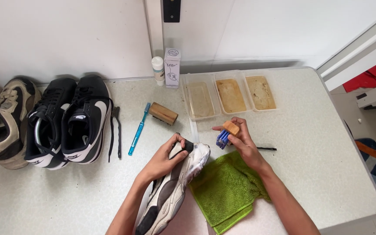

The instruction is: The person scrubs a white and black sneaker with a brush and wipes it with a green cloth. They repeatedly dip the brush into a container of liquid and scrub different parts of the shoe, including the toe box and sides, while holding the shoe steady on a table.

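Observation:
My left hand [167, 157] grips a worn white, grey and black sneaker [175, 191] near its toe and tilts it on the table. My right hand [240, 141] holds a small wooden-backed brush with blue bristles [226, 133] just to the right of the shoe's toe, bristles facing the shoe. A green cloth [227, 189] lies under and to the right of the shoe.
Three shallow plastic tubs of murky water [229, 95] stand at the back. A wooden brush [163, 113], a blue toothbrush [138, 129], a white bottle [158, 69] and a small box [172, 68] lie nearby. Black-and-white sneakers [68, 119] and a beige shoe [3, 122] sit left.

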